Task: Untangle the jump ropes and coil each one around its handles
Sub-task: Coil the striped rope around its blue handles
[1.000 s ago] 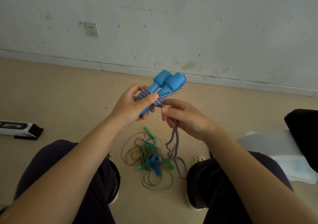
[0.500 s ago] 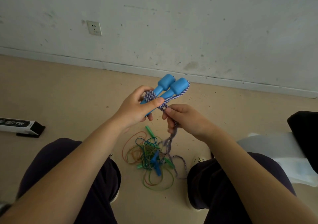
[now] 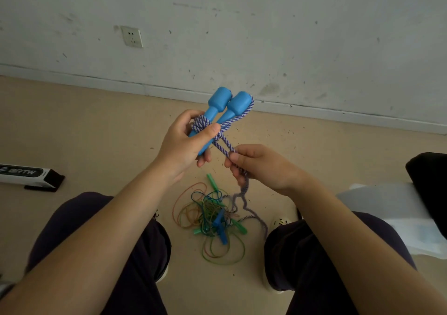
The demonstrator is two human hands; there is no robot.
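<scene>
The two blue handles (image 3: 222,111) are held side by side and raised above the floor, with their thick ends pointing up and away toward the far wall (image 3: 242,24); I think they are kept together like this so that they make one core on which the cord can be wound. The left hand (image 3: 186,145) grips the thin lower parts of both handles, its fingers curled round them, and its thumb (image 3: 210,130) presses on the turns of the striped purple-and-white rope (image 3: 225,145) that already go around the handles, probably so that these turns do not slip loose. From this wound part the rope runs down and to the right, quite straight, into the right hand (image 3: 261,167), which is closed on it: the thumb and the curled fingers hold the cord firmly. The straight line of the rope suggests that the right hand pulls it tight before the next turn. Below the right hand the rest of the rope hangs slack and reaches the floor (image 3: 84,133) between the person's knees, so a good part is not yet coiled. There it touches, and perhaps mixes with, the tangle of thin ropes (image 3: 212,220) in green, blue and orange with small green and blue handles, which lies near the person, untouched; whether the striped rope is really caught in it, I cannot tell. At the left on the floor lies a long black-and-white box (image 3: 26,173).
</scene>
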